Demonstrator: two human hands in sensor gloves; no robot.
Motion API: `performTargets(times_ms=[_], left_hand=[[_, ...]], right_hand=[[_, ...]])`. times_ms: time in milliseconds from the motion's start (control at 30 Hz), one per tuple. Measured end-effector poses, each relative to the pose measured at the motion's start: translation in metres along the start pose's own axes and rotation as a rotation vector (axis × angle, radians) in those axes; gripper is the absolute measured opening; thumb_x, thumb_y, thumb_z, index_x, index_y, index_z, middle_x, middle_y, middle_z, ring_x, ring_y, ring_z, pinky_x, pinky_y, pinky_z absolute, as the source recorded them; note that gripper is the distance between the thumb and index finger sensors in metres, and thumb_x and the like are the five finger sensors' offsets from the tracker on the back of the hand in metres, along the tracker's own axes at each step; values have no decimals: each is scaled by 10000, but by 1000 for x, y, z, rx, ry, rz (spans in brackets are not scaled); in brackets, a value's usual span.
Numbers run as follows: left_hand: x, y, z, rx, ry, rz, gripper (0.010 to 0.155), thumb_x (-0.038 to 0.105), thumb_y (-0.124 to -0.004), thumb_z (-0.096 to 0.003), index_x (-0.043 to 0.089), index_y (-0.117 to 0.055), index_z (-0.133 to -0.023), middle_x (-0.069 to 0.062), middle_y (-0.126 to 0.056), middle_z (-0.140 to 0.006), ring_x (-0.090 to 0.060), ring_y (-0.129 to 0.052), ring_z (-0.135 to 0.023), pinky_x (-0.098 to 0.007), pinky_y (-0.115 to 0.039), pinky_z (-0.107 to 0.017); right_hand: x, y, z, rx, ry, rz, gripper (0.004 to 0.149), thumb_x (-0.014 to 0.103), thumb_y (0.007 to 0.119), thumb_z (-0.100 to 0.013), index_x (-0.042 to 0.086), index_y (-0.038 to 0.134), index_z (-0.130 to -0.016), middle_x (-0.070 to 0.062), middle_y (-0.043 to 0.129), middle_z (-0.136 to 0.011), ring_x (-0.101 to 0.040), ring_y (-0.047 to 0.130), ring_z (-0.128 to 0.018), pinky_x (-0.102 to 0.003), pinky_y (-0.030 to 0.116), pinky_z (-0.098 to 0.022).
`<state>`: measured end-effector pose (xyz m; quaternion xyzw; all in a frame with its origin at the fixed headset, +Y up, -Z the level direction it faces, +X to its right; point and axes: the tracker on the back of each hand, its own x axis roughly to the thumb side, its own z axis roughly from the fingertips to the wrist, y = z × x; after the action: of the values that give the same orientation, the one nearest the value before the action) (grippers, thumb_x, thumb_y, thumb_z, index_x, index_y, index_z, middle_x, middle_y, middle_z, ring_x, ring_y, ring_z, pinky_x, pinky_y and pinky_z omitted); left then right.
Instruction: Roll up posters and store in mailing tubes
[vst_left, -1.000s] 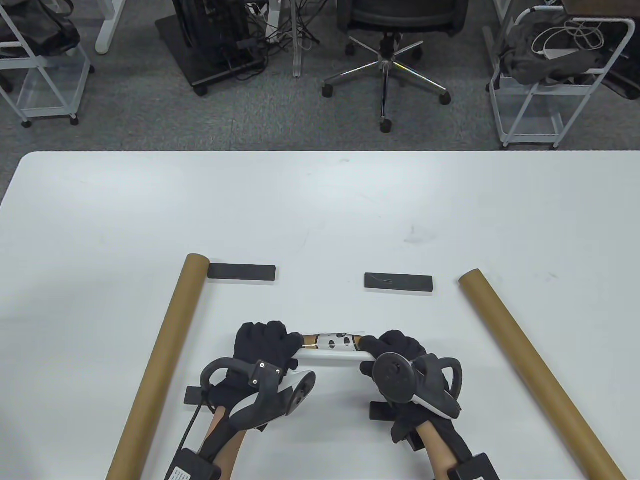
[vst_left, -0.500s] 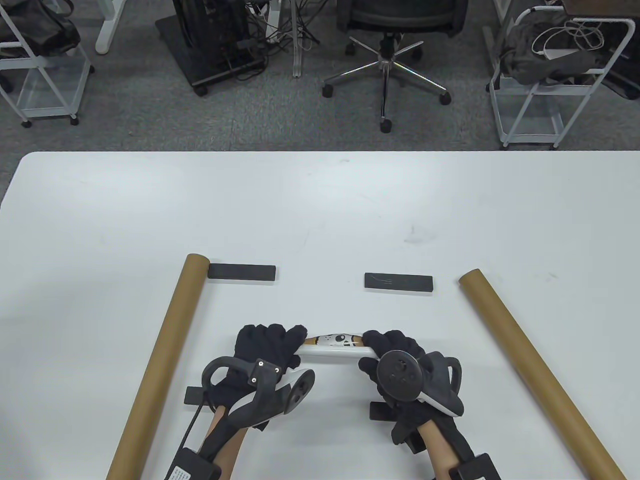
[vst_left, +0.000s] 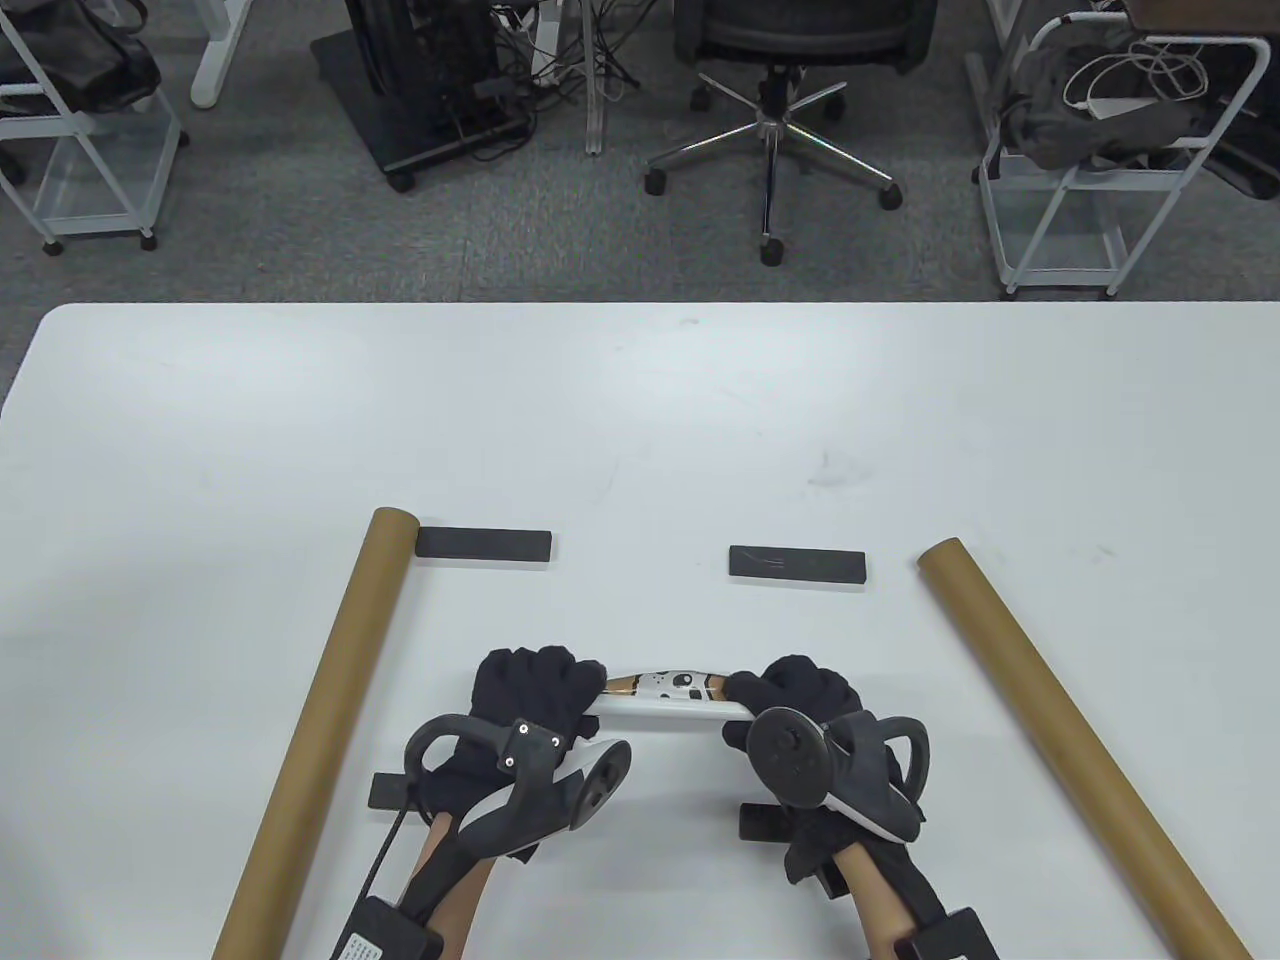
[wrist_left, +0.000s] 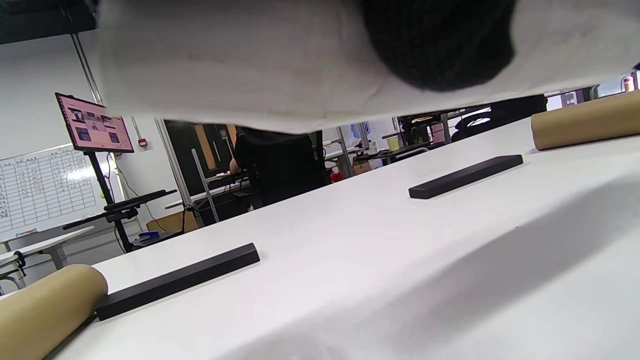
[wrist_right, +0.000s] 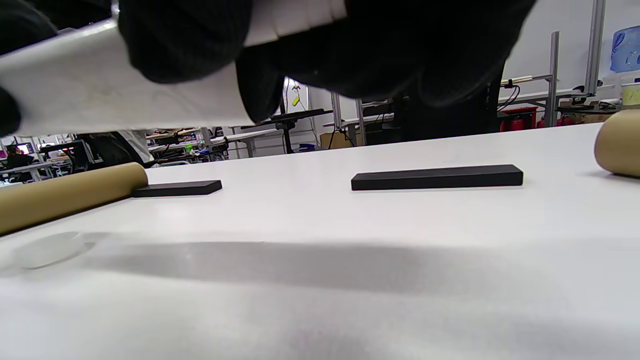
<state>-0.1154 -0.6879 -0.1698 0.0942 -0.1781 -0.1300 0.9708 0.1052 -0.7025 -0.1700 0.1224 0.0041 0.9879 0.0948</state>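
A rolled white poster (vst_left: 668, 700) with a printed inner side is held just above the table near its front edge. My left hand (vst_left: 530, 690) grips its left end and my right hand (vst_left: 795, 695) grips its right end, fingers curled round the roll. The same roll (wrist_left: 260, 65) fills the top of the left wrist view, and the roll (wrist_right: 125, 95) crosses the top of the right wrist view. Two brown mailing tubes lie on the table: one tube (vst_left: 325, 720) on the left, the other tube (vst_left: 1070, 740) on the right.
Two black bars lie beyond the hands, one bar (vst_left: 483, 546) by the left tube's far end, another bar (vst_left: 797, 565) to the right. More black bars (vst_left: 385, 790) sit partly hidden under my wrists. An office chair (vst_left: 780, 120) and carts stand past the table's far edge.
Both hands keep their grip on the roll. The fingers shifted slightly and the printed side showing between the hands turned a little; the roll stays in place.
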Motion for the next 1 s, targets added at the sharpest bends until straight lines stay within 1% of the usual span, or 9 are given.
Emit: performTargets(times_ms=[200, 367, 500, 567, 667, 733, 800, 900, 1000], left_hand=[[-2, 1, 1, 22, 6, -8, 518, 467, -692, -421, 392, -752, -931, 88, -862, -949, -174, -956, -825, -487, -782, -744], [0, -1, 1, -5, -9, -7, 537, 456, -640, -439, 378, -699, -968, 107, -868, -904, -160, -955, -780, -486, -774, -745], [1, 1, 0, 2, -7, -7, 610, 486, -698, -424, 389, -575, -1013, 127, -887, -862, -144, -972, -731, -479, -785, -739], [0, 1, 0, 8, -6, -32, 626, 484, -730, -415, 392, -551, -1008, 150, -895, -838, -117, -985, -706, -465, -799, -734], [-2, 0, 0, -4, -1, -6, 558, 481, -735, -414, 370, -622, -949, 154, -911, -822, -108, -1003, -690, -464, -810, -727], [-3, -2, -1, -30, 0, 40, 525, 462, -723, -423, 331, -678, -930, 124, -914, -854, -137, -1000, -737, -481, -794, -732], [-3, -3, -1, -29, 0, 38, 516, 456, -696, -428, 332, -710, -929, 96, -892, -908, -175, -974, -796, -495, -774, -743], [-2, -2, 0, -8, 3, -16, 513, 453, -663, -431, 357, -738, -929, 59, -846, -960, -203, -935, -834, -515, -753, -751], [-1, -1, 0, -3, 2, -13, 522, 448, -642, -436, 366, -734, -943, 76, -851, -934, -188, -941, -809, -512, -757, -749]], right_hand=[[1, 2, 0, 44, 4, -29, 586, 383, 664, -451, 160, 687, -992, -125, 766, -852, -319, 856, -604, -632, 704, -629], [-1, 1, 0, 36, 7, -48, 595, 375, 665, -458, 132, 673, -1001, -125, 779, -854, -326, 868, -606, -631, 708, -630], [-2, 2, 0, 35, 2, -34, 596, 384, 667, -455, 133, 660, -995, -111, 808, -856, -325, 897, -613, -621, 725, -627], [-2, 1, 0, 24, 1, -35, 602, 388, 672, -451, 141, 639, -999, -99, 824, -847, -320, 910, -614, -615, 732, -627], [-1, -1, 1, -4, -10, -44, 554, 383, 666, -454, 186, 647, -971, -87, 838, -835, -319, 919, -616, -613, 732, -631], [0, -1, 1, 0, -23, -50, 511, 369, 627, -471, 190, 679, -946, -89, 842, -823, -327, 917, -618, -621, 726, -631], [1, 0, 1, 9, -35, -59, 511, 358, 570, -491, 154, 703, -941, -114, 846, -815, -350, 913, -615, -642, 713, -629], [0, 1, 1, 31, -38, -79, 528, 361, 549, -500, 135, 713, -948, -119, 850, -800, -351, 909, -598, -648, 707, -628], [-2, 1, 1, 28, -34, -94, 538, 365, 541, -505, 133, 692, -967, -112, 845, -792, -344, 905, -587, -647, 706, -628]])
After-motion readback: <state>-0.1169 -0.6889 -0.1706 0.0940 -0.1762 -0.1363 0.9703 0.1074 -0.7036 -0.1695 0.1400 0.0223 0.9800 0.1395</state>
